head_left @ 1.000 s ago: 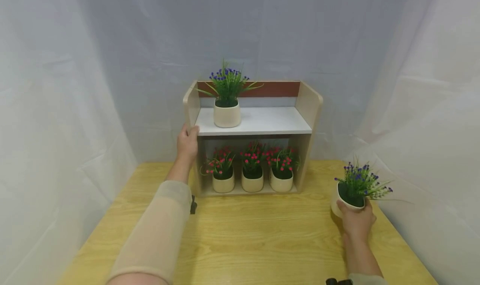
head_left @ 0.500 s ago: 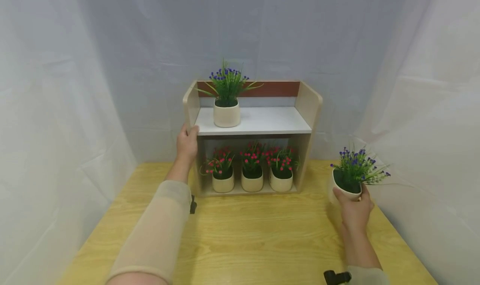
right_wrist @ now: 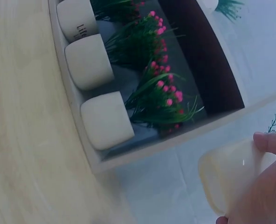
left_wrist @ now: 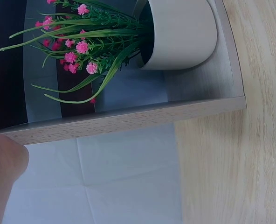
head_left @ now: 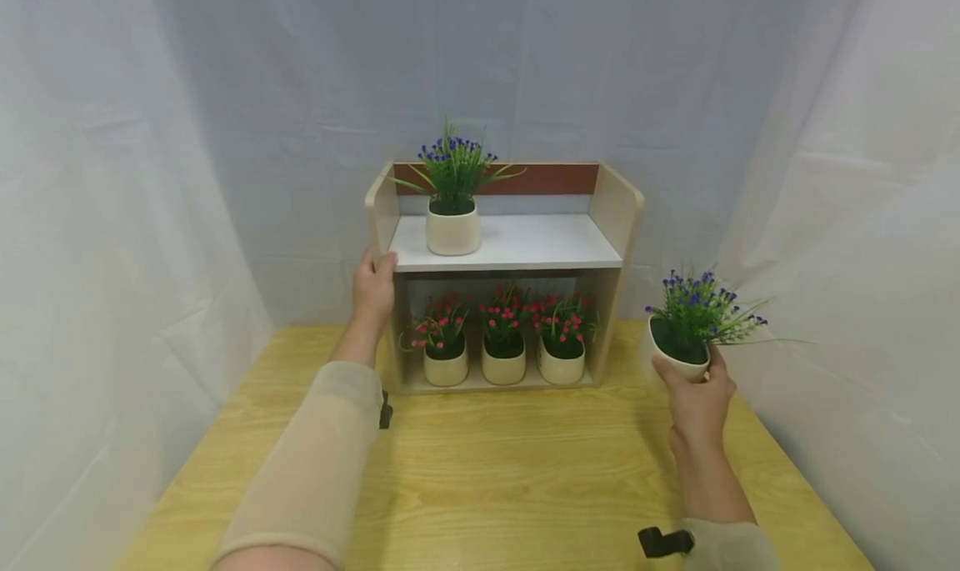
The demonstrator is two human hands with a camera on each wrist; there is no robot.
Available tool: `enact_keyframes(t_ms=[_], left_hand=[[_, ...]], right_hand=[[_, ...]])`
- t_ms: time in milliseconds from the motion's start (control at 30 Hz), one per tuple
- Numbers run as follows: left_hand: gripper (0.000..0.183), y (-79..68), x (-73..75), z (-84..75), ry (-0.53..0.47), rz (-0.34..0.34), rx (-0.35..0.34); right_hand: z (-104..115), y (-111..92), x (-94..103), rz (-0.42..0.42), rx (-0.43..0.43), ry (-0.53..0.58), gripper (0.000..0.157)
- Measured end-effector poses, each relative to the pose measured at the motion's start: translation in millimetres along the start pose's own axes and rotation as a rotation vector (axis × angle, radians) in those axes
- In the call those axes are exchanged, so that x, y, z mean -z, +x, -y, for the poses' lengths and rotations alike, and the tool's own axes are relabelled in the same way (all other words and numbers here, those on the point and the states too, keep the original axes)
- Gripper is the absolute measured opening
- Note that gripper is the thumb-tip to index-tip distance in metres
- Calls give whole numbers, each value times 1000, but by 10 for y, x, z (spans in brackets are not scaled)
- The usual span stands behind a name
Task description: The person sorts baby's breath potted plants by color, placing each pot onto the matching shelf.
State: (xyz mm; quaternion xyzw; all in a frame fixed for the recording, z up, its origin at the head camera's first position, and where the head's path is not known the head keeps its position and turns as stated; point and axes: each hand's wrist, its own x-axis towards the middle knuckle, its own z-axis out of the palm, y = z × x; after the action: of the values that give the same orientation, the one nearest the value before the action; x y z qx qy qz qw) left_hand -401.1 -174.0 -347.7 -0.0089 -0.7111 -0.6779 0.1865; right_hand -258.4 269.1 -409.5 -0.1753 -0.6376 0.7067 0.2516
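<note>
My right hand (head_left: 699,400) grips a cream pot with a purple-flowered plant (head_left: 693,308), tilted, above the table's right side. In the right wrist view the held pot (right_wrist: 233,170) shows beside the shelf's end panel, thumb at its rim. My left hand (head_left: 372,289) holds the left side panel of the two-tier shelf (head_left: 510,265) at the height of its white upper board. Another purple-flowered potted plant (head_left: 453,225) stands at the left of that board. Below, three pink-flowered potted plants (head_left: 505,367) stand in a row; the left wrist view shows one pot (left_wrist: 182,35) close up.
The shelf stands toward the back of a wood-grain table (head_left: 510,471). Pale sheeting (head_left: 495,62) hangs behind the table and along both sides. A black wrist mount (head_left: 665,543) sits at my right sleeve.
My right hand has lifted the purple-flowered plant and carried it slightly left and farther from me. My left hand stays in place on the shelf's side panel.
</note>
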Motion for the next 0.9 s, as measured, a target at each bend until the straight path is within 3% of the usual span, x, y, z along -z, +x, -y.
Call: enact_keyframes(t_ms=[700, 900], left_hand=[[54, -18, 17, -11, 10, -25, 8], [56, 14, -4, 12, 5, -10, 15]], right_hand=[[461, -263, -478, 152, 78, -30, 94], [599, -309, -598, 152, 122, -71, 92]])
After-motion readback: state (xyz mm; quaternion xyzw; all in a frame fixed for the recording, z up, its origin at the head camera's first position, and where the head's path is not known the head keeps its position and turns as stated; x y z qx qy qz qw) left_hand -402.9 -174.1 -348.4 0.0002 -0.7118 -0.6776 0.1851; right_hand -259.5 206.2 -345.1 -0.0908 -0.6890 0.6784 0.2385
